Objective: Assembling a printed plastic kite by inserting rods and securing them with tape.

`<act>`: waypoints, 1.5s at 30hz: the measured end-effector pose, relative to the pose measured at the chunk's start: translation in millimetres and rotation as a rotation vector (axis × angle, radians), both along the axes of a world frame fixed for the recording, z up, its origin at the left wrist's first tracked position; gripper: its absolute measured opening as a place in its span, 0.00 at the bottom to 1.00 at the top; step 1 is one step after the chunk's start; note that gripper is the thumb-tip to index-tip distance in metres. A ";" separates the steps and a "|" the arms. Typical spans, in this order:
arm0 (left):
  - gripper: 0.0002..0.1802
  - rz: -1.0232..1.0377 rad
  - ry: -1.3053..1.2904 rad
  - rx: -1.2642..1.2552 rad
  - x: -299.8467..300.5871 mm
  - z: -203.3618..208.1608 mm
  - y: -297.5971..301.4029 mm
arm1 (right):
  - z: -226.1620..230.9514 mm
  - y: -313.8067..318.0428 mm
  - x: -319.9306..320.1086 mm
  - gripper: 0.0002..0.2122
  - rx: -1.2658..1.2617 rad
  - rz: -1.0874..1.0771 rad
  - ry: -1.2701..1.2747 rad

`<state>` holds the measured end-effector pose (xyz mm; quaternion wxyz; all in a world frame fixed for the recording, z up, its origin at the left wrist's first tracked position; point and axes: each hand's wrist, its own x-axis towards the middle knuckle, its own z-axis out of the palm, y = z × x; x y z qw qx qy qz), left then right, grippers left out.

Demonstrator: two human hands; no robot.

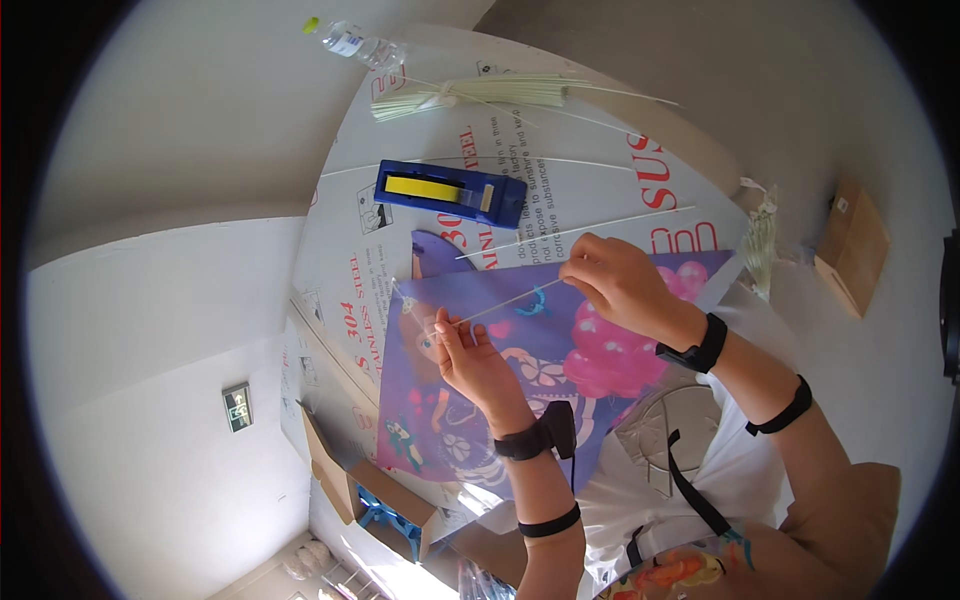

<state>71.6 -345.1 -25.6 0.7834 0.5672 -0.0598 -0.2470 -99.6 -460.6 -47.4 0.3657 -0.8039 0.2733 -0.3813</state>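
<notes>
A thin pale rod (pixel 510 302) stretches between my two hands, above a purple printed sheet (pixel 408 350). The sheet shows a cartoon figure and pink balloons, and it looks like a kite sail. My left hand (pixel 468 365) pinches the rod near its left part, palm turned up. At the other end, the fingers of my right hand (pixel 625 292) are closed on the rod. Beyond the sheet stands a blue tape dispenser (pixel 505 202) with a yellow core. A loose thin rod (pixel 590 229) lies between the dispenser and my right hand.
On the table (pixel 345 215), a tied bundle of pale rods (pixel 470 95) lies at the far side, near a clear plastic bottle (pixel 355 45). Another bundle (pixel 762 240) hangs at the right edge. A cardboard box (pixel 850 245) sits beyond; an open carton (pixel 345 490) holds blue items.
</notes>
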 end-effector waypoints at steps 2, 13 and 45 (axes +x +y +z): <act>0.16 -0.043 0.087 -0.017 -5.5 -0.3 -2.1 | 4.4 -2.4 -5.1 0.05 -0.009 0.020 0.023; 0.17 -0.537 0.157 0.334 -82.0 -30.5 -22.7 | -7.8 -3.4 -14.1 0.06 -0.015 0.049 0.029; 0.22 -0.140 -1.316 1.179 8.9 -86.3 33.1 | -39.1 34.9 57.1 0.08 -0.252 0.004 0.533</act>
